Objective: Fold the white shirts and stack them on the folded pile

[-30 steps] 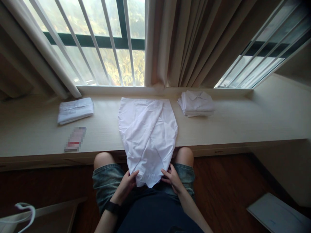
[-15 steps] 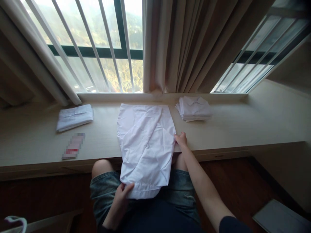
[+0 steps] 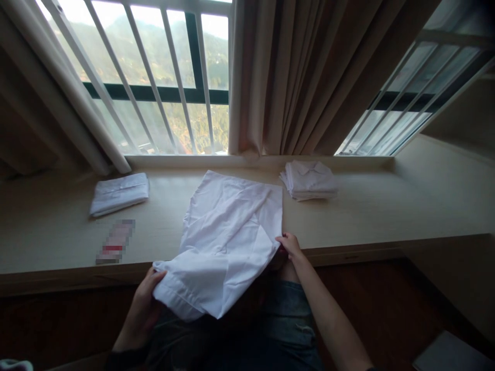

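Observation:
A white garment, which looks like a shirt (image 3: 232,226), lies partly on the long desk (image 3: 367,216) and hangs over its front edge above my lap. My left hand (image 3: 149,288) pinches its near left corner, thumb on top, in front of the desk edge. On the opposite side my right hand (image 3: 289,245) grips the garment's right edge close to the desk edge. The cloth sags between my hands and has several creases. The fingers beneath the cloth are hidden.
A stack of folded white shirts (image 3: 309,180) sits at the back right of the desk. At the left lie a folded white cloth (image 3: 119,193) and a blurred-out flat item (image 3: 116,242). Curtains (image 3: 266,77) and a barred window stand behind.
My left hand has moved left and slightly up, pulling the garment's near corner with it. The far end has turned, and my right hand sits a little lower on the edge.

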The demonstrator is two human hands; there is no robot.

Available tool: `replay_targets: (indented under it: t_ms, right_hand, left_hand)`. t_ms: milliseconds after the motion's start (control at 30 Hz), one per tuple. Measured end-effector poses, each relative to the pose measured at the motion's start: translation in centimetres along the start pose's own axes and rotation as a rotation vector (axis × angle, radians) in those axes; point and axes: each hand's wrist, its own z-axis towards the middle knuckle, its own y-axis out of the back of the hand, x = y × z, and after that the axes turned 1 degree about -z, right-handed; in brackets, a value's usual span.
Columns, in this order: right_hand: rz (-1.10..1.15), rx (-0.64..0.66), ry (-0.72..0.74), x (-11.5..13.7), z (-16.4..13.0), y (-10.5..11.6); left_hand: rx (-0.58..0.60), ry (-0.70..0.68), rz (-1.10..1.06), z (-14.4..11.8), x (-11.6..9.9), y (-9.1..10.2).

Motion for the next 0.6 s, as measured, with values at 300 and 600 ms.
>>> replay_targets:
  t_ms: [300, 600]
  right_hand:
    - [-0.799, 0.001, 0.507, 2.3, -0.3, 0.1]
    - [-1.194, 0.239, 0.932, 9.5, 11.2, -10.9]
  left_hand:
    - [-0.152, -0.189, -0.001, 8.9, -10.3, 3.1]
    - [0.089, -0.057, 0.162, 17.9, -17.4, 3.0]
